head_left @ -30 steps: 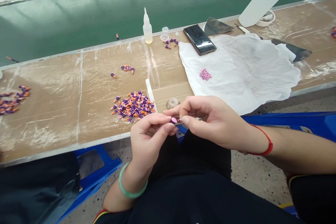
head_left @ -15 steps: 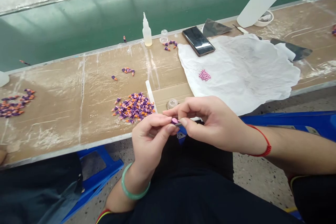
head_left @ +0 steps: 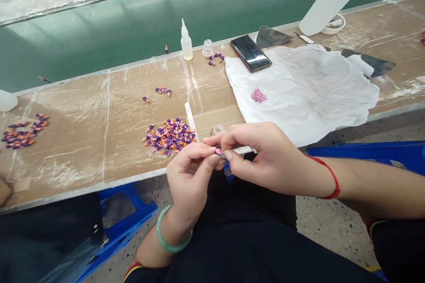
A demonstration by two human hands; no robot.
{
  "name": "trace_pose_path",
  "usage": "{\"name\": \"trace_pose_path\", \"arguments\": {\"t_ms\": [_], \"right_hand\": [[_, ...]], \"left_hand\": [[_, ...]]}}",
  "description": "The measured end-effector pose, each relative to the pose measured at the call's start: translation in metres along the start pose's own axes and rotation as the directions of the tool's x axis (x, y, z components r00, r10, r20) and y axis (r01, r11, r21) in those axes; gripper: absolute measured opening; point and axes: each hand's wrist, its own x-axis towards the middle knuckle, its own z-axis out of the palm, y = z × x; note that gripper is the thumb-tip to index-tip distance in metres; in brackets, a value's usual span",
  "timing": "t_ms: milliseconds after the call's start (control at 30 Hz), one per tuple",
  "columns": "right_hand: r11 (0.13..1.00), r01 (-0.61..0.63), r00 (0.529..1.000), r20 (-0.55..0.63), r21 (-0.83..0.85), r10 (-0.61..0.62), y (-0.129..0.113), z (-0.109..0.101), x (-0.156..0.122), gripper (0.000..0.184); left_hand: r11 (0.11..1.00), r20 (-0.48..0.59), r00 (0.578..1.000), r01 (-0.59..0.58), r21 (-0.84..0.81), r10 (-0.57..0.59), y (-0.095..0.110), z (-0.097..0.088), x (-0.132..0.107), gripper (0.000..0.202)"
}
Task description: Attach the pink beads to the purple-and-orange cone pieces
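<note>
Pinching pink piece [head_left: 218, 151], left hand [head_left: 191, 177] against right hand [head_left: 265, 154], barely moved

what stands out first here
Front and centre, the left hand and right hand pinch a small pink piece. Just left of them, a heap of purple and orange pieces sits on the cardboard bench. To the right, a crumpled white sheet holds a small pink pile.

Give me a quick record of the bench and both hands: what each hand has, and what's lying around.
left hand: pinches a small pink-and-purple piece
right hand: holds a thin white strip beside that piece
nearest: heap of purple-and-orange cone-shaped pieces
rest: crumpled white tissue paper, black smartphone, translucent plastic squeeze bottle
</note>
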Motion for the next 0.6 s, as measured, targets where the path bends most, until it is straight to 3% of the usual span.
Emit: {"name": "trace_pose_path", "arguments": {"t_ms": [367,433,600], "right_hand": [[0.992,0.027,1.0,0.004,-0.123,-0.027,0.007,0.006,-0.001,0.018],[0.998,0.003,1.0,0.016,-0.067,-0.002,0.008,0.003,0.0,0.017],[0.973,-0.19,0.982,0.011,0.134,0.19,0.009,-0.013,0.001,0.008]], "left_hand": [[0.997,0.017,0.999,0.045,-0.056,-0.044,-0.002,-0.002,0.006,0.005],[0.994,0.021,0.996,0.093,-0.06,-0.092,-0.001,-0.004,0.007,0.006],[0.991,0.032,0.992,0.125,0.039,-0.126,0.009,-0.006,0.009,0.018]]}}
